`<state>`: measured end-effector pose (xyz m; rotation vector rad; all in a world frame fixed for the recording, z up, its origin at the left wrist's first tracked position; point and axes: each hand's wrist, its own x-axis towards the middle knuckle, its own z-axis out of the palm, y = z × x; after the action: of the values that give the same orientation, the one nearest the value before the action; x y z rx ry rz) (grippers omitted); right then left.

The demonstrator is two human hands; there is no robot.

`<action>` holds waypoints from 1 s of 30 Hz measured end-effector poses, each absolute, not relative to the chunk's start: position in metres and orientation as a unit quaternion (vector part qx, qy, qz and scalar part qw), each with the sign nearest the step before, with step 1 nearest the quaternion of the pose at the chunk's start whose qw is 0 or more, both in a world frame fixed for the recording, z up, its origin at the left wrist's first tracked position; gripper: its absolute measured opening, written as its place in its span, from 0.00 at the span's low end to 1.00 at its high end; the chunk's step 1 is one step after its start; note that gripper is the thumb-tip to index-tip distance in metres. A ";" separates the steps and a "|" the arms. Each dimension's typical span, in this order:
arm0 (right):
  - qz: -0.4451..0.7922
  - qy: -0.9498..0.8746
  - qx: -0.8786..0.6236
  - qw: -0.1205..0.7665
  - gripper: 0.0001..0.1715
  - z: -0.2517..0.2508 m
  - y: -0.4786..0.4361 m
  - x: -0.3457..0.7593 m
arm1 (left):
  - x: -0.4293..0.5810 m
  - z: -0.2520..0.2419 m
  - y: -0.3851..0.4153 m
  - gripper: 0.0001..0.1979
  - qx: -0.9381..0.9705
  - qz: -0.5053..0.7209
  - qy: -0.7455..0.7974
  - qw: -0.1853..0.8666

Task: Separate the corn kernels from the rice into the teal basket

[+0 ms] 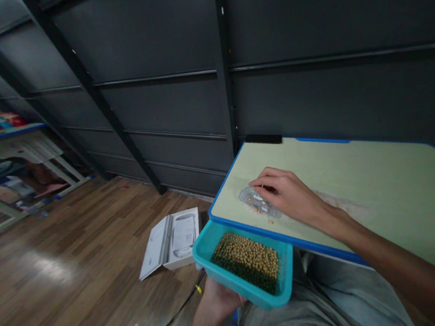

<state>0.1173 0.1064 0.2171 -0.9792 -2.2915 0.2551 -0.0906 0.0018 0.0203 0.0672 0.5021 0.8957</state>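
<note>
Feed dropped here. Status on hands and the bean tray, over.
Left hand holds teal tray below edge of table, beans inside. Right hand on clear plastic piece, few loose beans beside it. Nothing blocks the edge.

Dark grey panel wall (163, 101) runs behind the right hand (284, 194), with a slanted black beam (90, 88) off to its left. Wood plank floor (57, 275) left of the left hand (217, 301), bit of glare on it. Blue-edged desk (401, 189) under the right hand, cluttered other desks (6, 133) way off left.
</note>
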 end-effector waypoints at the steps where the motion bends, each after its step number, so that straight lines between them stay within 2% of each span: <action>1: 0.098 -0.870 -0.369 0.313 0.12 0.217 0.105 0.116 | -0.091 0.021 0.002 0.23 0.030 0.432 0.248 0.867; 11: 0.117 -0.870 -0.350 0.327 0.12 0.220 0.092 0.110 | -0.094 0.020 0.001 0.20 0.047 0.432 0.226 0.872; 15: 0.127 -0.883 -0.338 0.298 0.12 0.218 0.089 0.108 | -0.093 0.023 0.001 0.21 0.055 0.436 0.225 0.869; 21: 0.069 -0.885 -0.374 0.268 0.13 0.214 0.092 0.113 | -0.094 0.016 0.003 0.23 0.085 0.431 0.185 0.879; 30: 0.007 -0.882 -0.400 0.249 0.14 0.217 0.097 0.131 | -0.096 0.009 0.004 0.21 0.024 0.436 0.249 0.864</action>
<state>0.1311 0.0972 0.2168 -1.0885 -2.4041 0.0189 -0.0964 0.0039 0.0092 0.0506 0.5220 0.9144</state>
